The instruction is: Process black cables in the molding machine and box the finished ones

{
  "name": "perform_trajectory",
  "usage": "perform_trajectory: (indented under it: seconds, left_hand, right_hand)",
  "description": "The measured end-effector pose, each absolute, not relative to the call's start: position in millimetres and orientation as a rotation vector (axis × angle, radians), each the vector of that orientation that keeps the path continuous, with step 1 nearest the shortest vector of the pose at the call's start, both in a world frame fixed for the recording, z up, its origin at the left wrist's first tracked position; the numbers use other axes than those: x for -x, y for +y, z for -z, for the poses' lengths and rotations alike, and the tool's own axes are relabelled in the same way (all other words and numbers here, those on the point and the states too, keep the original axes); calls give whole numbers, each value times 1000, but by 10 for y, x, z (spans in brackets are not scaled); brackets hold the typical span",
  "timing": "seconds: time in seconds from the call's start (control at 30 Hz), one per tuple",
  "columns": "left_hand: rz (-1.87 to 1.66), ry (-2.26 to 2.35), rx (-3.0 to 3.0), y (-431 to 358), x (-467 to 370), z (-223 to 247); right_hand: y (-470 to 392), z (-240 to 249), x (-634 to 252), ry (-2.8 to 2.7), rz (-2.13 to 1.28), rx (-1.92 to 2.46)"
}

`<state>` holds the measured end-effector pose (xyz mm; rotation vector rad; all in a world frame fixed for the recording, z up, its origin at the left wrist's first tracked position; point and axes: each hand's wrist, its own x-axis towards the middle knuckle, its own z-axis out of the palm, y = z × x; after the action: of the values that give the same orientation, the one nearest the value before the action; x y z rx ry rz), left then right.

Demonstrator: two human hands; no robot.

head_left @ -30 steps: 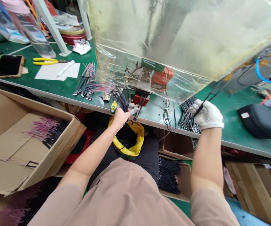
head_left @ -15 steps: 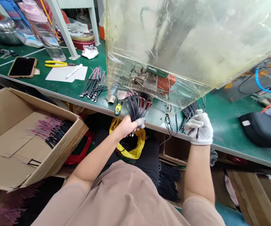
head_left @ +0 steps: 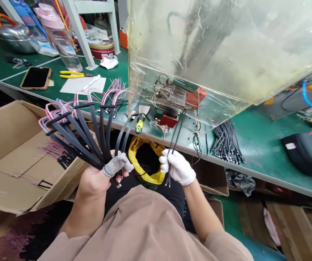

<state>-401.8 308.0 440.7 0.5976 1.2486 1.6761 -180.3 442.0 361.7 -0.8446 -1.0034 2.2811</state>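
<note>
My left hand, with grey covers on thumb and fingertip, is closed round a fanned bundle of flat black cables whose far ends carry pink and white wires. The bundle hangs over the box edge. In my right hand, gloved in white, are a few thin black cables, pinched near their lower ends. A small machine with a red block sits on the bench between and beyond my hands, under a clear cover. A pile of black cables lies right of it.
A cardboard box with cables stands at the left. Below the bench edge is a yellow bag. On the green bench are a screwdriver, yellow pliers, a phone, a bottle and a black case.
My left hand has moved left and nearer with its bundle, which now fans out. My right hand has come from the right-hand cable pile to the middle, carrying thin cables.
</note>
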Motion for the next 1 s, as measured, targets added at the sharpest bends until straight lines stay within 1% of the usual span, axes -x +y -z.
perform_trajectory:
  seconds: [0.07, 0.13, 0.33, 0.47, 0.67, 1.0]
  left_hand:
    - [-1686, 1274, -634, 3090, 4073, -4376]
    - [-1695, 1276, -662, 3105, 4105, -4354]
    - [-1715, 1293, -596, 3164, 4027, -4370]
    - [-1710, 1316, -493, 3176, 4006, -4371]
    - [-1725, 1308, -458, 3165, 4046, -4376]
    - [-1657, 1290, -276, 3157, 4062, -4376]
  right_hand:
    - [4387, -3421, 1859, -910, -2347, 856]
    - [4405, -3371, 1893, -861, -2381, 858]
    - [4806, -3736, 2141, -855, -2351, 719]
    - [5103, -3931, 2360, -839, -2238, 801]
    - [5310, -4033, 2513, -729, -2202, 882]
    - [5426, -4124, 2544, -650, -2198, 936]
